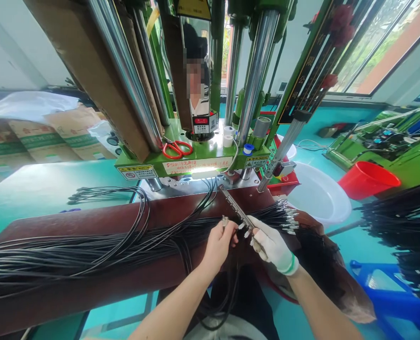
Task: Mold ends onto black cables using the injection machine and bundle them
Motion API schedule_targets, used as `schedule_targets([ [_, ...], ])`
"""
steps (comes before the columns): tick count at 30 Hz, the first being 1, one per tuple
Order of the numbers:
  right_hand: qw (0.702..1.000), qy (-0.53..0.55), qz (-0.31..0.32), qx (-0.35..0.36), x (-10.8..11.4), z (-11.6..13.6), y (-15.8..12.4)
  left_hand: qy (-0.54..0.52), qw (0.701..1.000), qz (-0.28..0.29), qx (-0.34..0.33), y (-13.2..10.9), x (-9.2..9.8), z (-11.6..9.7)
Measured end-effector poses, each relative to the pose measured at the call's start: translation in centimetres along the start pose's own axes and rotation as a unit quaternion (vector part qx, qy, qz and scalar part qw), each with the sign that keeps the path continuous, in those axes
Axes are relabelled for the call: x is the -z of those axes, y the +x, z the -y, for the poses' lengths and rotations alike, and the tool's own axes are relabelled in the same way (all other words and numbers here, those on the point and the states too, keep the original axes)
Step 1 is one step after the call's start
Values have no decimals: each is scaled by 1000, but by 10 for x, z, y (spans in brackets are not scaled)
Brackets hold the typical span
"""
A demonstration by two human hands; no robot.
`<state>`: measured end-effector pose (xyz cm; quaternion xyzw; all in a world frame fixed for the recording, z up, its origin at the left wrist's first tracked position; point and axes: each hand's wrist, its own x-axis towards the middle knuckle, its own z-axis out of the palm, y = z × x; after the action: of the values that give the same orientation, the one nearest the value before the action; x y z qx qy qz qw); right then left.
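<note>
A bundle of black cables (pixel 89 252) lies across a brown board (pixel 181 205). The bare left hand (pixel 219 248) pinches a metal cable tip (pixel 224 221) between its fingers; the gloved right hand (pixel 272 245) clenches a slotted metal bar (pixel 236 208).

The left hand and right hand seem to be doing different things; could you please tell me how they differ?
The left hand is bare, while the right hand wears a white glove with a green band. The left hand pinches a small metal terminal, while the right hand grips a long metal bar. Both are above the black cable bundle.
</note>
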<state>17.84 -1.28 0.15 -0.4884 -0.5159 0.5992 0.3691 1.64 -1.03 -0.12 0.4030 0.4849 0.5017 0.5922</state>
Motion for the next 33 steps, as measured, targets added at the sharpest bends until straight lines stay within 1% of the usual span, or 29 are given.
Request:
schedule_targets([
  [2,1000,18,-10,-11,-1,7,-1,-51,997,-59,1,-2,3,-3],
  [3,1000,22,-11,-15,-1,10,-2,-72,994,-78,11,-2,5,-3],
  [4,1000,20,-7,-18,-1,12,-2,-85,992,-86,23,-3,5,-2],
  [7,999,-10,23,-25,0,13,-2,-83,994,-60,36,-3,5,4],
  [10,997,-44,52,-36,2,11,-1,-53,998,-21,22,-2,4,11],
  [12,995,-59,64,-42,2,12,-1,-22,1000,-9,15,-1,6,13],
  [15,994,-74,73,-40,3,15,-1,12,1000,-19,16,1,10,14],
  [18,993,-84,74,-37,3,17,0,22,999,-29,19,2,11,14],
  [26,991,-94,81,-51,5,15,-1,3,999,-37,26,2,11,10],
  [28,990,-114,80,-34,4,14,-2,-2,999,-43,24,2,11,11],
  [30,986,-147,80,1,2,12,-3,-3,999,-48,18,3,11,14],
  [32,983,-165,77,29,1,10,-4,1,999,-45,16,3,11,15],
  [33,984,-162,74,29,1,9,-4,5,999,-37,16,3,11,15],
])
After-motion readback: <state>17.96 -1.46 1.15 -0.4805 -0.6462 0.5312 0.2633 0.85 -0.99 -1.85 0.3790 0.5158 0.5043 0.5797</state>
